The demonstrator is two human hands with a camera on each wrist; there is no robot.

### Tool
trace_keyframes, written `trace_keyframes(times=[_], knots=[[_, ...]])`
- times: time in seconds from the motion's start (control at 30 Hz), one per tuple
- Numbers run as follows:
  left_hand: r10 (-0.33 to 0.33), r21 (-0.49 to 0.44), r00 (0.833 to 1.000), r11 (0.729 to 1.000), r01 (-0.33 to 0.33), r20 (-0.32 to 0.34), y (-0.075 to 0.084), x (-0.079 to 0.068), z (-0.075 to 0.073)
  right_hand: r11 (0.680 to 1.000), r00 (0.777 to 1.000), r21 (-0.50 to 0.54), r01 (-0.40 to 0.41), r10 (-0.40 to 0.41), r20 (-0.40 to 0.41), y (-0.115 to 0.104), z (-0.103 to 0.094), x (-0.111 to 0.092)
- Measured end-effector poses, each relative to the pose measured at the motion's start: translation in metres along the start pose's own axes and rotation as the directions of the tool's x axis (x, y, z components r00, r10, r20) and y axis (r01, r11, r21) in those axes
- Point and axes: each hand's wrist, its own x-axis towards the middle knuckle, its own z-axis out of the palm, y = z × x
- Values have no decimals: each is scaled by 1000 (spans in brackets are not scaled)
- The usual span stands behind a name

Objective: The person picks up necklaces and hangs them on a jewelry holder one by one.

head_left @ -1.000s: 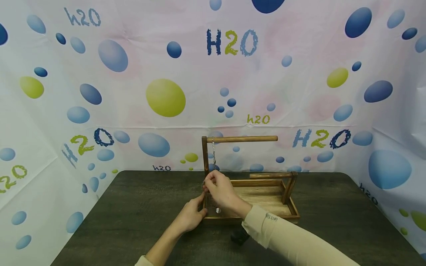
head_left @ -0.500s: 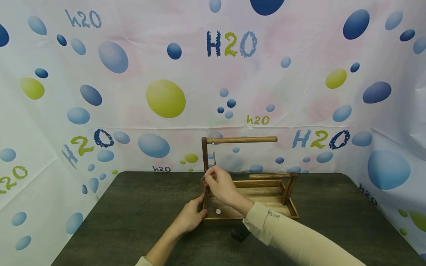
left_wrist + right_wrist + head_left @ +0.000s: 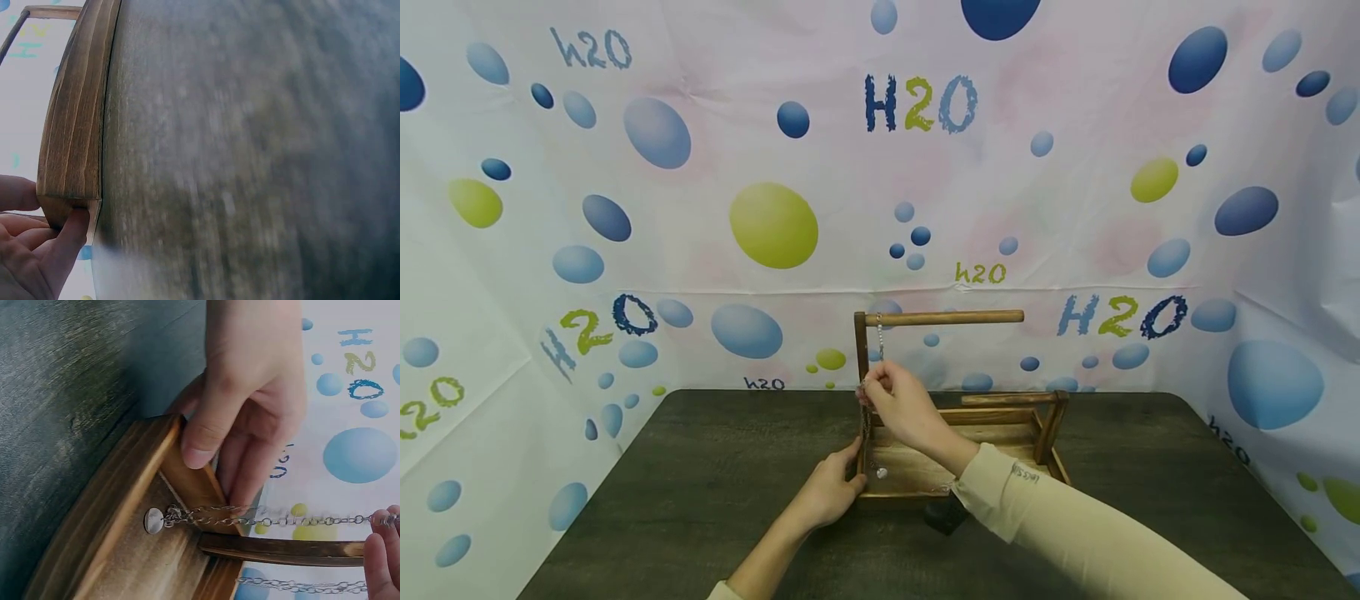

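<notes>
A wooden jewelry stand (image 3: 955, 498) has a shallow tray, a tall bar and a low bar. My left hand (image 3: 826, 490) grips the tray's left end; in the right wrist view its thumb (image 3: 203, 440) lies over the rim, with fingers on the outer side. Above that end, my right hand (image 3: 908, 408) pinches a silver chain necklace (image 3: 269, 521). The necklace hangs down into the tray, its round pendant (image 3: 154, 520) at the lower end. Beside the tall post, another chain (image 3: 881, 335) hangs from the upper bar; my right hand hides its lower part in the head view.
The tall bar (image 3: 955, 317) points right with a free end. The low bar (image 3: 1007, 400) stands at the tray's right end. A small silvery piece (image 3: 943, 487) lies near the tray's front edge. Under the right wrist shows a black object (image 3: 945, 513). The dark table (image 3: 722, 433) surrounds the stand.
My right hand has risen slightly, drawing the necklace up along the post; the pendant has shifted a little left. My left hand keeps its grip on the tray's end.
</notes>
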Motion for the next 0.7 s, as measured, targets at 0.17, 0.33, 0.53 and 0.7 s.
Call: trace_keyframes(times=[0.17, 0.33, 0.53, 0.7], knots=[[18, -21, 1000, 1000, -18, 13, -1, 0, 0, 1000, 1000, 17, -4, 4, -7, -6, -3, 2], [4, -33, 1000, 999, -3, 22, 0, -2, -1, 995, 999, 99, -23, 26, -23, -12, -5, 7], [-7, -43, 1000, 999, 8, 28, 1, -3, -1, 975, 996, 207, -76, 83, -25, -19, -7, 11], [-9, -40, 1000, 999, 10, 30, 2, -2, -1, 967, 996, 242, -80, 87, -17, -22, -8, 13]])
